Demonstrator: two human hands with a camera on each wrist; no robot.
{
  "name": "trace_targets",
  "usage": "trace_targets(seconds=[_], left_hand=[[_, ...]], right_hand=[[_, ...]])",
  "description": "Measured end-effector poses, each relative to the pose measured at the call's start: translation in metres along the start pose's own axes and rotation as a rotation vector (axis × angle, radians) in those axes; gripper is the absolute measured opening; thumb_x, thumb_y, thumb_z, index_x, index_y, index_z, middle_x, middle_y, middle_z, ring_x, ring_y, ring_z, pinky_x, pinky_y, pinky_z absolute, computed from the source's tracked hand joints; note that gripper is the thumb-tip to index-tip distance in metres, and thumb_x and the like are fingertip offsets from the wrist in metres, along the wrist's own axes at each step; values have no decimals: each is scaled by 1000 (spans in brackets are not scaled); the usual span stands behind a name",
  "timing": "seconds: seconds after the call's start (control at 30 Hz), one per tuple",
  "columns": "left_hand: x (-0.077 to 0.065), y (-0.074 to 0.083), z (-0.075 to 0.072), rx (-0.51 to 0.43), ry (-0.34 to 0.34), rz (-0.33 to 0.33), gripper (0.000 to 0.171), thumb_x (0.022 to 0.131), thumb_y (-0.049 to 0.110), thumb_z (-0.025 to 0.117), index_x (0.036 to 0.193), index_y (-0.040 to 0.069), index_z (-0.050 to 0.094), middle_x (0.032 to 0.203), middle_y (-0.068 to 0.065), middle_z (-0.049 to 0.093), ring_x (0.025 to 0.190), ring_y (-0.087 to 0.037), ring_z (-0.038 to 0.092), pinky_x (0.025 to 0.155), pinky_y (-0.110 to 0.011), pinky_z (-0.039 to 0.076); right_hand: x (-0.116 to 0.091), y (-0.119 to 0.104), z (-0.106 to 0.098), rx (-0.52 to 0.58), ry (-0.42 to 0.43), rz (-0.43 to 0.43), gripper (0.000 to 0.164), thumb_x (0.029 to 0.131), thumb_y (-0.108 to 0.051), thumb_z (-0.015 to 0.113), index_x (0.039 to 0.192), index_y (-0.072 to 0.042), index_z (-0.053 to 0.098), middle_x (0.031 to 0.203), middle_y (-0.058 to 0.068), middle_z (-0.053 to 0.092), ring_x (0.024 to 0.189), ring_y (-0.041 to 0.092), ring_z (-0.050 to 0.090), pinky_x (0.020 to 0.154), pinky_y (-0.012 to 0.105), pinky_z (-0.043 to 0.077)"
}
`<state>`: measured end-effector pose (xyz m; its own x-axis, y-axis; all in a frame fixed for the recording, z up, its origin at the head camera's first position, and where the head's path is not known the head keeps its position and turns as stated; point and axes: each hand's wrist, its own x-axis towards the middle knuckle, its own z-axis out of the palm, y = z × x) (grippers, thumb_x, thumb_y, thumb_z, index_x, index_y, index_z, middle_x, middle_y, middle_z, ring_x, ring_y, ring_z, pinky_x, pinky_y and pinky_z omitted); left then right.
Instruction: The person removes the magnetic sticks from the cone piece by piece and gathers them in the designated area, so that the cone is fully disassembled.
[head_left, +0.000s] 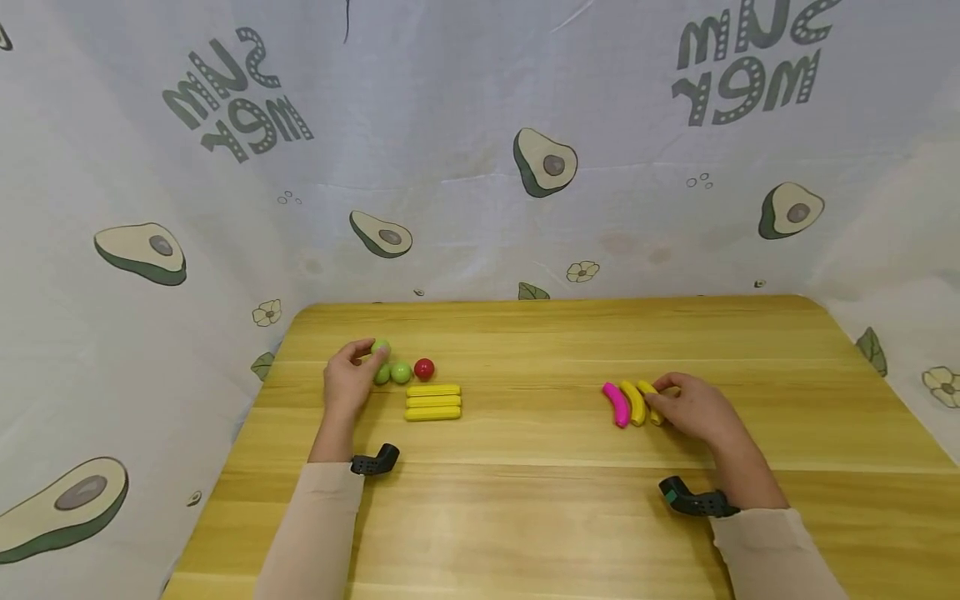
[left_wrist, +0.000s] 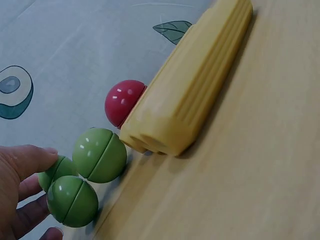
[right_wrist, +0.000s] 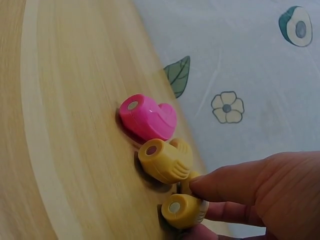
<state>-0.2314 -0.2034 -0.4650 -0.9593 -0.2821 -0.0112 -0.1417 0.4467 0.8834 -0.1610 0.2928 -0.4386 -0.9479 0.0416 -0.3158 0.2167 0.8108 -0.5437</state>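
At the table's left, my left hand (head_left: 350, 379) pinches a green ball (left_wrist: 59, 170) between thumb and fingers, behind two other green balls (left_wrist: 100, 155). A red ball (head_left: 423, 369) lies to their right. In front of it, yellow ridged sticks (head_left: 433, 402) lie side by side in a stack of rows. Over on the right, my right hand (head_left: 697, 408) pinches a small yellow toy banana (right_wrist: 184, 210) by its side. Left of that banana are another yellow toy banana (right_wrist: 165, 161) and a pink toy banana (right_wrist: 147, 117), standing in a row with curved bodies.
Both groups sit on a wood-grain table (head_left: 525, 517). A pale curtain (head_left: 450, 125) printed with avocados hangs behind the far edge. Black wrist cameras (head_left: 375, 460) are strapped at both sleeves.
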Motion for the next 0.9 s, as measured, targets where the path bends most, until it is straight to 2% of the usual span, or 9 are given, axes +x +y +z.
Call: trace_targets(seconds=[0.23,0.4,0.9], left_hand=[[3,-4,5,-49,-34,-7,47,95,35,73,132,7,66,136,-18,64,127,-34,59,105,-48,48],[3,-6,8,-53,-34,-21,46,95,34,73,132,7,65,135,-18,64,128,-34,57,106,-48,47],[1,-3,12,46,-31,8,46,94,35,72,131,7,67,134,-18,66,125,-35,60,106,-49,45]], right_hand=[[-1,-1,-1,-13,0,7,46,102,-32,56,129,5,56,95,17,67,75,21,58,62,30,43],[0,-1,0,-31,7,5,47,102,-35,56,129,4,57,96,17,67,76,22,57,63,29,42],[1,-1,0,-45,13,5,48,103,-36,55,129,4,57,97,18,67,78,23,57,64,30,41]])
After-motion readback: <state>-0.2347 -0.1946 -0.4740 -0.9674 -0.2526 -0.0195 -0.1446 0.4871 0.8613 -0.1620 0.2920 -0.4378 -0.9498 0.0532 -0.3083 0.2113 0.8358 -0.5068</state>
